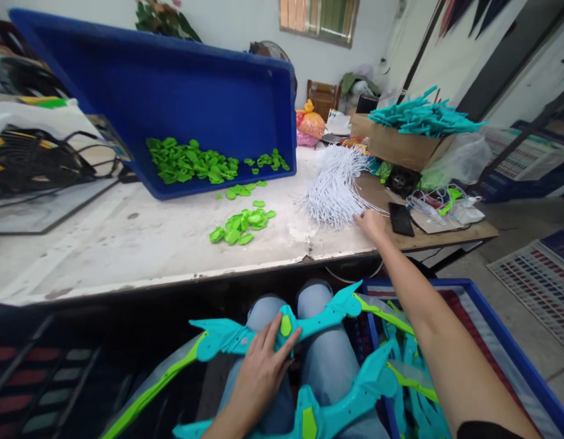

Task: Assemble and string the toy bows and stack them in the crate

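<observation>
Across my lap lies a turquoise toy bow point(325, 317) with bright green limbs. My left hand point(267, 360) grips it at the middle, fingers around the part by its green inset. A second toy bow point(339, 407) of the same kind rests nearer to me, partly cut off by the frame. Out on the table, my right hand point(371, 224) has its fingertips pinched at the front right edge of a bundle of thin white cords point(334, 189). How many strands it holds I cannot tell.
Green plastic pieces point(245, 224) lie loose on the table point(139, 244), before a tilted blue bin point(185, 85) holding more. Right of the cords are a black phone point(401, 219) and a cardboard box point(403, 146) of turquoise parts. A blue crate point(483, 311) beside me holds turquoise pieces.
</observation>
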Demonstrator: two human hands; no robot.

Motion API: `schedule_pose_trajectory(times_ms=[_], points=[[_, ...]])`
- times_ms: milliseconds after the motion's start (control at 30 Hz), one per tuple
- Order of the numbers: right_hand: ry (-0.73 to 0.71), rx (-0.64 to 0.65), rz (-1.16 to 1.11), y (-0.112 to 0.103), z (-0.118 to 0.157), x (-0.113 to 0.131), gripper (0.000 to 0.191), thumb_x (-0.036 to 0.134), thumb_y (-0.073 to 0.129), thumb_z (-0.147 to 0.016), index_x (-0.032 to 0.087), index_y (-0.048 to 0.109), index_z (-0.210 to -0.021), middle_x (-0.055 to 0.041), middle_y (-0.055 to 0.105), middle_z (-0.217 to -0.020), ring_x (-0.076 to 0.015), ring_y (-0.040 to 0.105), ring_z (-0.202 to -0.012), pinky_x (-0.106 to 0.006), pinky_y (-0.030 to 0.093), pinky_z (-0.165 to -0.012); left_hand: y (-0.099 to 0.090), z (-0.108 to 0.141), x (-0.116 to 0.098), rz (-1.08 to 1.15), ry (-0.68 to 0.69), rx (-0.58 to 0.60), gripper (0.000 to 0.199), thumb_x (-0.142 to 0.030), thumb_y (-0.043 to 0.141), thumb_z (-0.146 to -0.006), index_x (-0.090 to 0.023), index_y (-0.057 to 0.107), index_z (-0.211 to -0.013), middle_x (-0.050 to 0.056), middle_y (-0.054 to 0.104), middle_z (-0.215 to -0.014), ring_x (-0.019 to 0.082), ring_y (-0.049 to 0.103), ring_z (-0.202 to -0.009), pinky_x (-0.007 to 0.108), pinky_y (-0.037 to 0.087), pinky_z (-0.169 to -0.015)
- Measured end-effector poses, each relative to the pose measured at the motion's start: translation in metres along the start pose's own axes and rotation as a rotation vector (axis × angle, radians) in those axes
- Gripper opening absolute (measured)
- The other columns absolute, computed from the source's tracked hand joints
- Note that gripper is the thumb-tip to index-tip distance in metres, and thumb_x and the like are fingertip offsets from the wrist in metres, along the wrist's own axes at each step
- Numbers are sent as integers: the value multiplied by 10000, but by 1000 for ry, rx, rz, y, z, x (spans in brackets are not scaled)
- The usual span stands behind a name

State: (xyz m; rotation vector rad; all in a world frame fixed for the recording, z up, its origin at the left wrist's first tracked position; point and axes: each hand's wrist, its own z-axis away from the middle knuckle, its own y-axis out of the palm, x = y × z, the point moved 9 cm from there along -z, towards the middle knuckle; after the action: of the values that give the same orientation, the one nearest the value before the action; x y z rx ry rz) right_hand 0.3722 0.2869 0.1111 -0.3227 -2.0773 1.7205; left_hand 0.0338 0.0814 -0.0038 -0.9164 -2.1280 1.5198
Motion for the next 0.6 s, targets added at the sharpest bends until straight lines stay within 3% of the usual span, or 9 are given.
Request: schedule_pose_trajectory(times_ms=[167, 333, 467, 600], points=[[54, 138, 23, 17, -27, 4, 308, 193, 677, -752, 75, 701, -1035, -210, 696, -1013, -289, 654, -974, -321, 493, -783, -1, 4, 0, -34, 10, -36, 565, -131, 513, -850, -385, 474, -1353, 122, 472, -1388, 278, 559, -1096, 387, 513, -865], [14, 224, -16, 8, -37, -4, 274, 196, 707, -714, 140, 734, -981, -139, 721, -959, -260, 668, -924, -281, 488, -755, 0, 9, 4, -73, 8, -87, 579, -99, 451, -865, -409, 467, -1354, 134, 524, -1318, 263, 600, -1025, 368, 534, -797], [16, 176, -63, -5, -47, -15, 271, 342, 639, -808, 199, 728, -1020, -109, 701, -1069, -258, 631, -1016, -295, 471, -819, 4, 12, 5, -92, 49, -93, 609, -118, 467, -853, -388, 415, -1396, 148, 514, -1338, 263, 605, -1042, 346, 537, -789], [68, 87, -117, -4, -67, -13, 310, 306, 499, -907, 208, 671, -1145, -131, 628, -1230, -277, 489, -1223, -398, 377, -982, 11, 13, 8, -79, 45, -128, 635, -97, 471, -838, -410, 421, -1388, 110, 542, -1333, 257, 602, -1071, 325, 522, -812]])
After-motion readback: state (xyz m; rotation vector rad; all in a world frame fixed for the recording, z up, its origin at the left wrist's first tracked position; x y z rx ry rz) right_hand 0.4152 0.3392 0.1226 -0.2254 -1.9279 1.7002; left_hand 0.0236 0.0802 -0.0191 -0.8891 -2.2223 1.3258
